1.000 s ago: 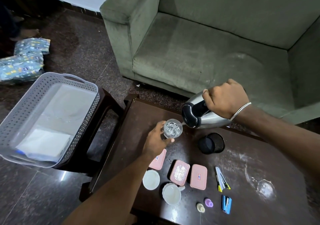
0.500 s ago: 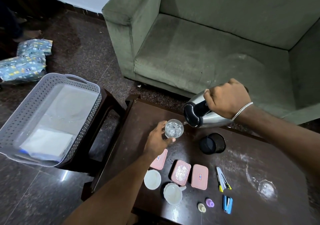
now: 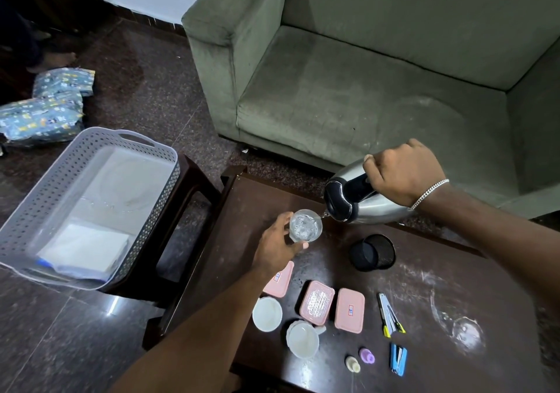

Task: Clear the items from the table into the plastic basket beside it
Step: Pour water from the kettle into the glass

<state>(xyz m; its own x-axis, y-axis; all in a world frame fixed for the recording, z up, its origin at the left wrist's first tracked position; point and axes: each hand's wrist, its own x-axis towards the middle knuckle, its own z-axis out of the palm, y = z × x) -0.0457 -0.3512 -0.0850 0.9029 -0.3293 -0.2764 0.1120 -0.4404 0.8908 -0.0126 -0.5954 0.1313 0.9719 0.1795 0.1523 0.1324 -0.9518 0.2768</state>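
Note:
My left hand [image 3: 277, 245] grips a clear drinking glass [image 3: 304, 225] above the dark wooden table [image 3: 242, 232]. My right hand [image 3: 403, 173] holds a steel kettle [image 3: 378, 208] by its black handle, tipped so its spout touches the glass rim. On the table lie a black mesh cup [image 3: 372, 252], three pink lidded boxes [image 3: 316, 306], two white cups [image 3: 303, 339], a stapler [image 3: 398, 358], clippers [image 3: 389, 314] and two small caps [image 3: 366, 355]. The grey plastic basket [image 3: 45, 192] sits on a stool to the left, holding white sheets.
A green sofa [image 3: 363, 89] stands just behind the table. Patterned packets [image 3: 45, 111] lie on the dark tiled floor at far left. A second clear glass [image 3: 460, 326] lies on the table's right side. The basket's stool [image 3: 188, 186] touches the table's left edge.
Both hands hold nearly the same pose with the kettle tilted at the glass; the view has shifted slightly.

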